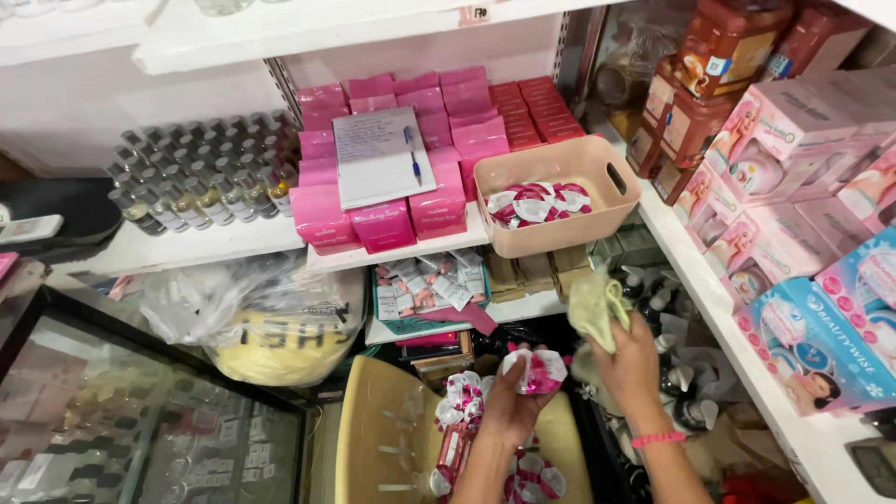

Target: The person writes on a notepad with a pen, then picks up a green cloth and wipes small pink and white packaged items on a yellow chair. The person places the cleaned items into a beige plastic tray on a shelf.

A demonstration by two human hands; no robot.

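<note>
Head view: the left hand (pixel 509 406) has its grip closed around a small pink-and-white sachet (pixel 537 371) at about 6 o'clock, right over the yellow tray (pixel 378 439) with more sachets heaped in it, while the right hand (pixel 630 364) at 5 o'clock is bunched tight around a pale green cloth (pixel 597 308). I'd say the sachet looks slippery and could easily drop into the dark gap beside the tray, or an elbow could clip the beige basket (pixel 560 182) hanging off the shelf edge (pixel 401 252) at 12 o'clock. Room's tight honestly, with boxes (pixel 793 187) crowding 3 o'clock and a bagged bundle (pixel 266 322) at 9.
</note>
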